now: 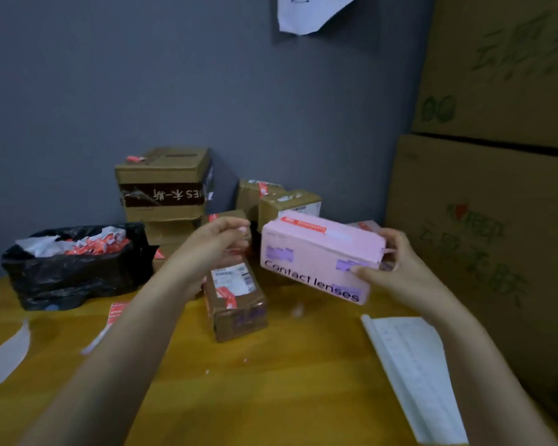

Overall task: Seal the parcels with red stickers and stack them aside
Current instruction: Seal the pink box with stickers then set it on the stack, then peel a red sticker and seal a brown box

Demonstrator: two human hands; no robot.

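The right hand (397, 262) grips the right end of a pink rectangular cardboard parcel (319, 259) printed "Contact lenses", fingers curled round it, and holds it tilted above the yellow wooden table (271, 381). A red sticker strip (306, 224) lies along the parcel's top. The left hand (219, 241) hovers just left of it, fingers curled together; whether they pinch anything I cannot tell. Below it a brown taped cardboard parcel (236, 304) lies on the table. Behind, a stack of brown cardboard parcels (163, 188) stands against the grey wall (142, 91). A black plastic bag (74, 272) of red-and-white scraps sits left, a white paper sheet (409, 365) right, beside large cardboard cartons (484, 220).
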